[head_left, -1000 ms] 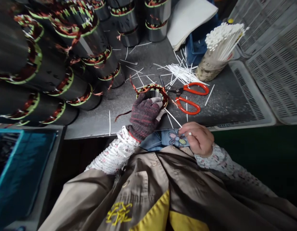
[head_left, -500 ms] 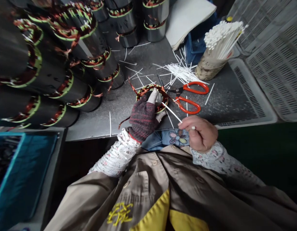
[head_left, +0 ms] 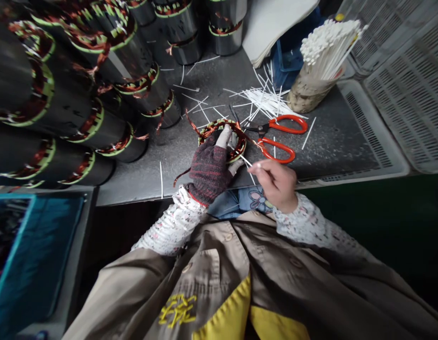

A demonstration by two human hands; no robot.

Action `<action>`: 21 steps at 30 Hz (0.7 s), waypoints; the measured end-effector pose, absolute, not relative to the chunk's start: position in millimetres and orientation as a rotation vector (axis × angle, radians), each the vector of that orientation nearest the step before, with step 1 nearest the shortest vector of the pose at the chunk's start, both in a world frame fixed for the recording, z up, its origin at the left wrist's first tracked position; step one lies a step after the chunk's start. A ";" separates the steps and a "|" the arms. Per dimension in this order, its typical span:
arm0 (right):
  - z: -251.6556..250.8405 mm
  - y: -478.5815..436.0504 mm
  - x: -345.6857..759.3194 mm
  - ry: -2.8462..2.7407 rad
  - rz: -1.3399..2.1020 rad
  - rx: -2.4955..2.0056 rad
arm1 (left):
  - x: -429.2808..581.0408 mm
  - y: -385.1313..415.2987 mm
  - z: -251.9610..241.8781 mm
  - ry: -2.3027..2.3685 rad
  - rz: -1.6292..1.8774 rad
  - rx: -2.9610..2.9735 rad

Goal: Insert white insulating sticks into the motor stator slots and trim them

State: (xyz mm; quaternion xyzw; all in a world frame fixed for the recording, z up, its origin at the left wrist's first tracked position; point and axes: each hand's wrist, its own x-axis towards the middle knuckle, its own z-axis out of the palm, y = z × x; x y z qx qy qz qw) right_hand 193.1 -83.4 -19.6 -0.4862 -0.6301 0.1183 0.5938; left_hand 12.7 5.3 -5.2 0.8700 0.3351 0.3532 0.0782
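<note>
Copper-wound motor stator [head_left: 209, 132] stands on end on the dark metal counter [head_left: 133, 184], windings facing up, its loose copper leads trailing out to either side. The person's left hand [head_left: 209, 166], in a dark knit glove, sits on it with the wrist bent and the fingers reaching over the rim into the bore, a closed grip on the stator. The bare right hand [head_left: 275, 185] is near the stator's edge, its grip pinched between thumb and fingertips on a thin white strip [head_left: 245, 161] pointing toward the windings. Red-handled scissors [head_left: 288, 124] lie just beside the stator, among scattered white strips [head_left: 266, 101]. A bundle of white strips [head_left: 327, 45] stands in a rough container [head_left: 305, 94]. More stators [head_left: 148, 92] crowd the counter to the left. Yellow embroidered characters [head_left: 177, 310] on the tan work coat [head_left: 211, 278] are too blurred to read.
</note>
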 end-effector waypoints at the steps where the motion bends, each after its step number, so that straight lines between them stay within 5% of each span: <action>1: -20.2 -75.8 188.7 -1.408 0.339 -1.131 | 12.0 4.6 -5.2 0.982 1.054 2.536; 6: -14.5 -57.2 178.2 -1.239 0.615 -1.165 | 11.5 -0.2 -1.4 0.841 1.102 2.123; 21: -16.2 -47.6 173.9 -1.259 0.564 -1.290 | 6.2 10.3 6.9 0.728 1.048 2.324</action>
